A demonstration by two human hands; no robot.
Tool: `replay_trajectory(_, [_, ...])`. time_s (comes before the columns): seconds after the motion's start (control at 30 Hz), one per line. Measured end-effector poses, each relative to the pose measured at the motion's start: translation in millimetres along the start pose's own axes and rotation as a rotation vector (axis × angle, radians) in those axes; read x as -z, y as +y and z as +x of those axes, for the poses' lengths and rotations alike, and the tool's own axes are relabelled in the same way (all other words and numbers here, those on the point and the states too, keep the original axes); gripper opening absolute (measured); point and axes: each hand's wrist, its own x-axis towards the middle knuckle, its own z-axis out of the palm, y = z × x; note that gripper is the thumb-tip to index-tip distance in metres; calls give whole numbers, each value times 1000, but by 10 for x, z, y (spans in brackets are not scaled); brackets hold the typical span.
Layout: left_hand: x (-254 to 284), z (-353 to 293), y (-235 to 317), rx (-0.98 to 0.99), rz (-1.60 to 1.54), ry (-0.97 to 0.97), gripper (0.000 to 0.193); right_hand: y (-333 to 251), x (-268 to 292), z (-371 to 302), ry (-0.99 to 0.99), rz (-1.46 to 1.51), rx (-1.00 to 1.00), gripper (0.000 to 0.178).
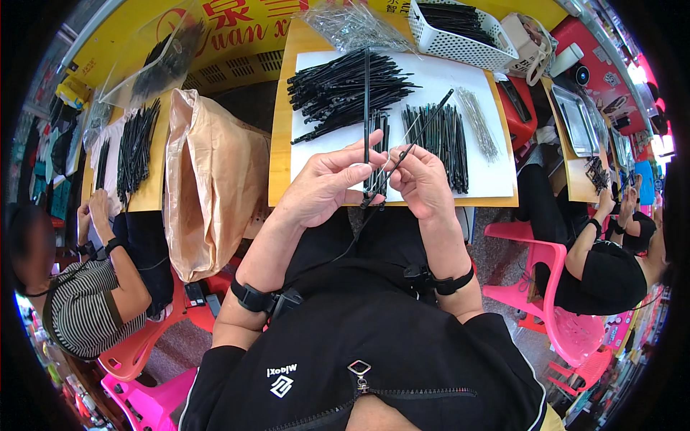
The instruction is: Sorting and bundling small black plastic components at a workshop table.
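My left hand [323, 181] loosely grips an upright rod [366, 93], right hand [425, 185] pinches a slanted rod [437, 109]; on the white sheet [496, 185], one tidy row [454, 151] looks done, big heap [345, 86] to go lol.

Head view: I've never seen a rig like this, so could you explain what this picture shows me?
There is no machine: a person works bare-handed. A wide fisheye camera on their head looks down, so straight edges bend. The left grip holds a thin black strip that runs up the picture; the right grip pinches a slanting black strip. On the wooden table lies a white sheet bearing a heap of black strips, a neater row and a pale bundle. A white basket stands at the far side.
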Motion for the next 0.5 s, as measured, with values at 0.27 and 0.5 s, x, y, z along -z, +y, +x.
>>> replay_trajectory(0.27, [-5, -10, -13, -27, 19, -24, 21, 12, -1, 6, 7, -10, -18, 8])
replay_trajectory(0.5, [14, 1, -47, -74, 19, -60, 24, 64, 60, 47, 21, 24, -41, 6])
